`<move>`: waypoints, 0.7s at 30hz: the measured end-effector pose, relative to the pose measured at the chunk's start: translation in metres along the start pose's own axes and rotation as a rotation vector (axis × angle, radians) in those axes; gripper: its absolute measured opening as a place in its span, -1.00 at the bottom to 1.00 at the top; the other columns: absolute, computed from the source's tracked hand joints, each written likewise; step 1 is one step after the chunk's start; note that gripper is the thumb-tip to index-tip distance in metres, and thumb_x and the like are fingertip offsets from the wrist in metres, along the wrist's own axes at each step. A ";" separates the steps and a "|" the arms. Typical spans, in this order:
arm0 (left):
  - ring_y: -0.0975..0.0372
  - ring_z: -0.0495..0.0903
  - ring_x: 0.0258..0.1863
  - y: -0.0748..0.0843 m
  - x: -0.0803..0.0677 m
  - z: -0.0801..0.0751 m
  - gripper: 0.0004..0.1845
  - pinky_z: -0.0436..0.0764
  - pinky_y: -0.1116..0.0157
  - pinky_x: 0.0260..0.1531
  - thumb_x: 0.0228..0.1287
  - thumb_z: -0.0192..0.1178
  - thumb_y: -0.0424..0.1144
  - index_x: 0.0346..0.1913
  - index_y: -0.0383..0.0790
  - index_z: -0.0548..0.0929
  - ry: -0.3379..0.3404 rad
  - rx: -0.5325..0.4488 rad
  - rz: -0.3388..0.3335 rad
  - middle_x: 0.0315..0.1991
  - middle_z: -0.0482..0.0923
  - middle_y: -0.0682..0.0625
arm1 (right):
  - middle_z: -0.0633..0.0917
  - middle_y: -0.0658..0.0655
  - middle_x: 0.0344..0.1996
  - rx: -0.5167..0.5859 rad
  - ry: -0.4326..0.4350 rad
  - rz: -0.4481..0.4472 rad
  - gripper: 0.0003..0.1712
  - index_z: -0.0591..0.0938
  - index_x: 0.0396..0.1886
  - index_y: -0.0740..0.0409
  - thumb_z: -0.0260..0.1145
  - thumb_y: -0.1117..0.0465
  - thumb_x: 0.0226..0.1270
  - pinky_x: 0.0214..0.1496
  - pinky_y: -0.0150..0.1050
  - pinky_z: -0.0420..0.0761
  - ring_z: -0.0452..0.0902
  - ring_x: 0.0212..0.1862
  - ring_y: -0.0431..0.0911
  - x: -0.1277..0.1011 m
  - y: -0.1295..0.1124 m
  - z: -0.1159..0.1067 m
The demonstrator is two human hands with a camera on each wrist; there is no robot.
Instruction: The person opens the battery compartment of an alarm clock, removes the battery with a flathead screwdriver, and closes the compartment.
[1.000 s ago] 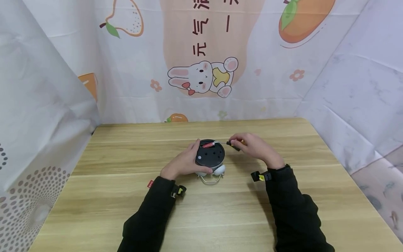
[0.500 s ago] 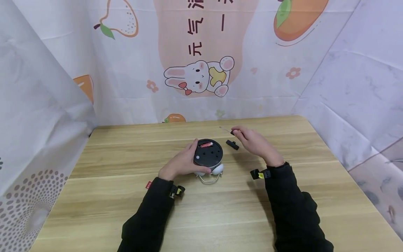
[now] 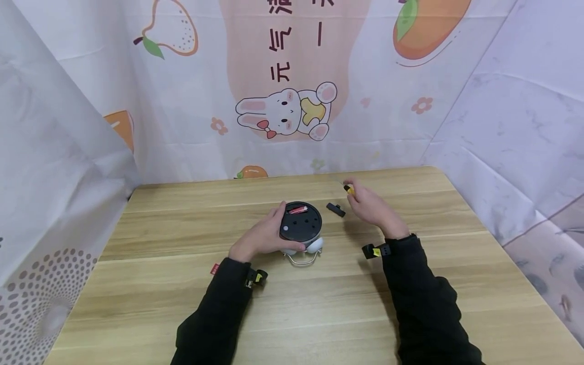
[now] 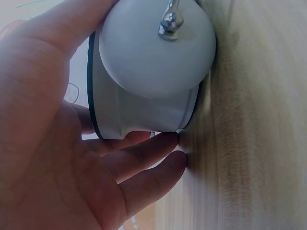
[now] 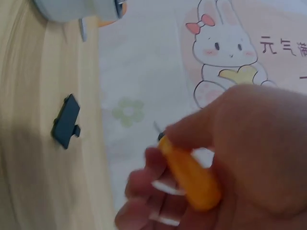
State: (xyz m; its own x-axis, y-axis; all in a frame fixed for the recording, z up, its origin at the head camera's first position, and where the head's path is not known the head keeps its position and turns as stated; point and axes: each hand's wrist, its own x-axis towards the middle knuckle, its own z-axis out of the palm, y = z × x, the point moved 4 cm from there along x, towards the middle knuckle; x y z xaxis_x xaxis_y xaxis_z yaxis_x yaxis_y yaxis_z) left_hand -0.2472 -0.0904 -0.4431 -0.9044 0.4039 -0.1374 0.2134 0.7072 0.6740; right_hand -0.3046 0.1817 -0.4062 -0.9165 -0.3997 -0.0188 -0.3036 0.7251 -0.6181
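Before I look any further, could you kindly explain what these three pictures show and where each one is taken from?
No machine here: a person in black sleeves works with bare hands at a wooden table, wearing three cameras. The wide picture comes from the head, looking down. The other two come from small cameras strapped to each wrist, so they are very close and tilted.

The left hand holds an alarm clock lying face down, its dark back up, with a red battery showing in the open compartment. The left wrist view shows the clock's white bell from beside the palm.

The right hand grips a small orange-handled screwdriver. Between the hands lies a small black cover, loose on the table.
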 end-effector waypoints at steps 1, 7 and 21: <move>-0.01 0.22 0.46 0.000 0.000 0.000 0.44 0.32 0.00 0.36 -0.12 0.54 0.34 0.66 -0.05 -0.19 0.000 -0.003 -0.002 0.61 -0.03 -0.11 | 0.52 0.25 -0.41 -0.010 -0.004 0.010 -0.54 0.23 0.44 0.34 -0.13 0.35 0.63 -0.43 -0.18 0.36 0.25 -0.55 -0.09 0.000 0.002 0.001; -0.01 0.22 0.47 0.001 -0.002 -0.001 0.44 0.32 0.00 0.36 -0.12 0.54 0.34 0.66 -0.03 -0.18 0.002 -0.005 -0.004 0.61 -0.03 -0.11 | 0.52 0.52 0.12 -0.047 -0.033 0.073 -0.63 0.41 0.21 0.44 -0.14 0.47 0.51 -0.16 -0.05 0.38 0.39 -0.20 0.12 -0.004 0.013 0.004; -0.01 0.24 0.45 0.000 -0.002 -0.001 0.43 0.35 -0.01 0.34 -0.11 0.53 0.34 0.66 -0.06 -0.17 0.007 0.009 0.002 0.61 -0.04 -0.11 | 0.47 0.56 0.17 -0.103 -0.120 0.189 -0.59 0.39 0.26 0.44 -0.17 0.44 0.53 -0.05 0.00 0.42 0.41 -0.07 0.18 -0.008 0.029 0.008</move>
State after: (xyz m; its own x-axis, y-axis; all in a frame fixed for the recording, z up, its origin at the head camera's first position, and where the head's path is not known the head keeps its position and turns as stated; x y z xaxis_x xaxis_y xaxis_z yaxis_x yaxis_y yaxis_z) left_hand -0.2452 -0.0916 -0.4419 -0.9067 0.4011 -0.1308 0.2184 0.7117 0.6677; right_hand -0.3045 0.2016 -0.4299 -0.9239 -0.3105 -0.2236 -0.1601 0.8445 -0.5111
